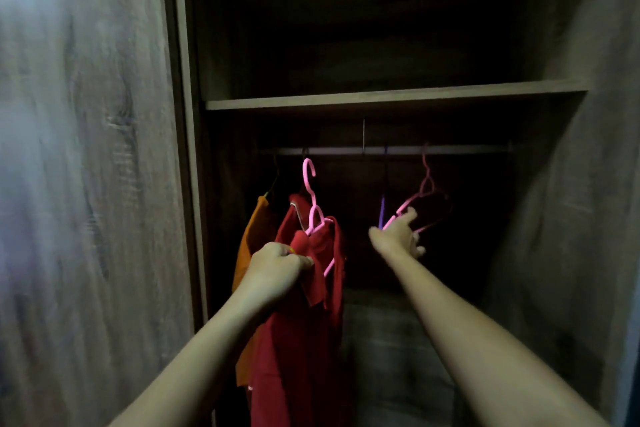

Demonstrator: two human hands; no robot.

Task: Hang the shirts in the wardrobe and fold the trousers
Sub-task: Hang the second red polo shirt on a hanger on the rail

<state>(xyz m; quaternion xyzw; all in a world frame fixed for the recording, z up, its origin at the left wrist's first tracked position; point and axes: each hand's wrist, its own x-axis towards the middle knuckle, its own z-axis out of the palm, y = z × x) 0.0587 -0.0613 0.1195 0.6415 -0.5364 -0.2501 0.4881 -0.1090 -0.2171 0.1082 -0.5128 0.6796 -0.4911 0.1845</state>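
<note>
now, both arms reach into the dark wardrobe (571,218). the left hand (277,267) is curled tight, and it grips a bunch of the red shirt (298,357) near its top. the red shirt sits on a pink hanger (313,215) and hangs down long past the wrist. the hook of that pink hanger points up, just under the rail (346,150), and does not touch it. so the hand holds the red shirt up at the left part of the rail.

just left of it, and a bit farther back, an orange shirt (252,236) hangs from the rail on a dark hanger.

the right hand (398,236) is stretched out farther in, on the right side. its fingers are spread apart, with the thumb up. the thumb touches a bare pink hanger (427,184) that hangs from the rail. this part is blurry. a purple hanger (382,211) hangs just left of the hand.

a wooden shelf (381,97) runs across above the rail, and it is very dark over it. the big wooden door (86,184) stands at the left, near the camera. the pale wooden bottom board (391,357) of the wardrobe shows low down between the two arms.
</note>
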